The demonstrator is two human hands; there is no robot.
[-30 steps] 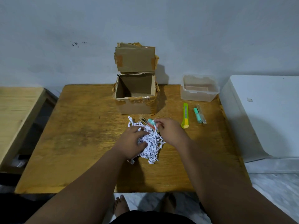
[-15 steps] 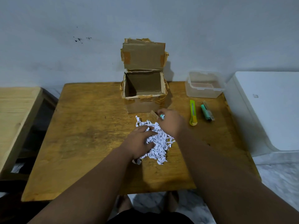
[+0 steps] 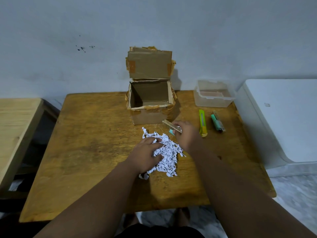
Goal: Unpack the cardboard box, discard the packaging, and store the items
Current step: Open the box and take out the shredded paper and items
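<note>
An open cardboard box (image 3: 149, 115) stands at the table's back, its lid flap up and its inside looking empty. In front of it lies a heap of shredded white paper (image 3: 169, 154). My left hand (image 3: 145, 156) presses down on the heap's left side. My right hand (image 3: 186, 134) is closed on a small teal stapler with a metal base (image 3: 172, 127), held just above the heap's far right edge. A yellow-green utility knife (image 3: 203, 122) and a second teal stapler (image 3: 217, 123) lie to the right. A clear plastic container (image 3: 213, 93) sits open behind them.
The wooden table (image 3: 96, 145) stands against a pale wall. A white appliance or cabinet (image 3: 283, 117) is close on the right, a lighter wooden surface (image 3: 15, 124) on the left. My bare feet show on the tiled floor below the table's front edge.
My right hand has lifted the small stapler out of the shredded paper and carried it slightly right. My left hand stays on the heap. The view has shifted a little.
</note>
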